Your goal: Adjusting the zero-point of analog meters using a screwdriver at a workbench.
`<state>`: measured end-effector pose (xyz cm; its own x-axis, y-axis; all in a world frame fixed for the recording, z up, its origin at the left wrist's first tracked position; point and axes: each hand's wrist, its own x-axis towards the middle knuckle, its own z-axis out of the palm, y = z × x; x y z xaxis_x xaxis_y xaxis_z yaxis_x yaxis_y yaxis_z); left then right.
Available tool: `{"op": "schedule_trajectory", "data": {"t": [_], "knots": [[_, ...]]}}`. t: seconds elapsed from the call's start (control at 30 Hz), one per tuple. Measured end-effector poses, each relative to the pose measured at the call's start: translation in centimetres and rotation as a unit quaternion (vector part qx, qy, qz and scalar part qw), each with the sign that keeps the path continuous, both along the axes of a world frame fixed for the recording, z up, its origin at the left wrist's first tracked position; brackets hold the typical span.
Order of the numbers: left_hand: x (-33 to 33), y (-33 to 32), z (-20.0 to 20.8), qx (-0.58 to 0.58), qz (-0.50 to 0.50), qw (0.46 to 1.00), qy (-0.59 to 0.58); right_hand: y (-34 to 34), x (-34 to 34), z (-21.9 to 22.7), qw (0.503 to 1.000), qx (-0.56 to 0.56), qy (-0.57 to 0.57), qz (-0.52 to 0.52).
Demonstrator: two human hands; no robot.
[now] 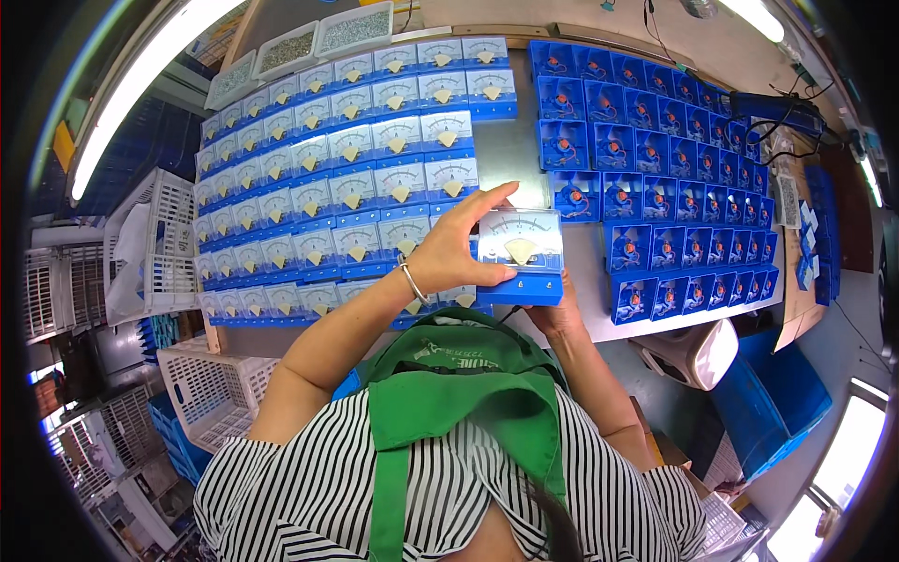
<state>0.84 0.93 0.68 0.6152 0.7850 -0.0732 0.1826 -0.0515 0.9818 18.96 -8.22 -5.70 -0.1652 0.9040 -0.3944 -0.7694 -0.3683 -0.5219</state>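
Observation:
Close in front of my body I hold a blue analog meter with a clear front, a white scale and a cream wedge-shaped piece on its face. My left hand, a bangle on its wrist, grips the meter's left side, with fingers over the top edge and the thumb at the lower left of the face. Around the lower right corner is my right hand, its fingers mostly hidden beneath the meter. Rows of similar meters lie face up at the left. At the right stand rows of open blue housings with red-orange parts and wires inside.
White trays of small metal parts stand at the far left table edge. A dark cable bundle lies at the far right. White plastic crates are left of the table. A blue bin and a beige rounded object stand at the right.

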Motion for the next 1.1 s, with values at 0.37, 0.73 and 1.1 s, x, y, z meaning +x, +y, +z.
{"op": "schedule_trajectory", "data": {"t": [0.37,0.73,1.1], "knots": [[0.1,-0.1,0.1,-0.021,0.014,0.999,-0.035,0.0,-1.1,1.2,0.998,-0.032,-0.016,-0.053],[-0.9,0.6,-0.6,-0.023,-0.032,0.999,-0.022,1.1,0.6,1.2,0.996,-0.059,-0.03,0.064],[-0.7,0.5,-0.4,-0.086,-0.04,0.994,-0.046,0.8,0.5,1.0,0.995,-0.067,-0.013,0.072]]}}
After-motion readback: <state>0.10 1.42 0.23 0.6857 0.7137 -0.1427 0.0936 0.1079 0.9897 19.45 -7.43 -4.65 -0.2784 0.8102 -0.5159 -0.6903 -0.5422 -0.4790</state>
